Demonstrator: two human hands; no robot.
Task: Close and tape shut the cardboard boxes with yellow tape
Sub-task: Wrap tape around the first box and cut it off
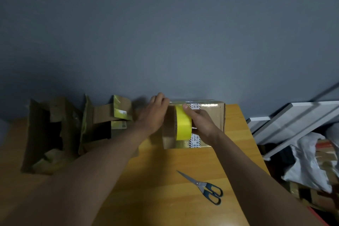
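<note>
Roughly early in the job: 1 closed box at the back middle of the table, flaps down, with old clear and printed tape on it; no yellow strip visibly stuck along its seam yet. Right hand grips the yellow tape roll, thumb over the top, roll standing on edge on the box lid. Left hand rests on the box's far left edge, fingers fairly straight, pressing or steadying; whether it pinches a tape end, cannot tell. Left to do, I'd judge: tape this box, cut, then the 2 open boxes, the far-left one and the one beside it, both with flaps up and ragged. Scissors lie closed-looking on the table near the front, apart from the box. Wooden tabletop, plain grey wall behind. White boards and a white bag piled at right.
</note>
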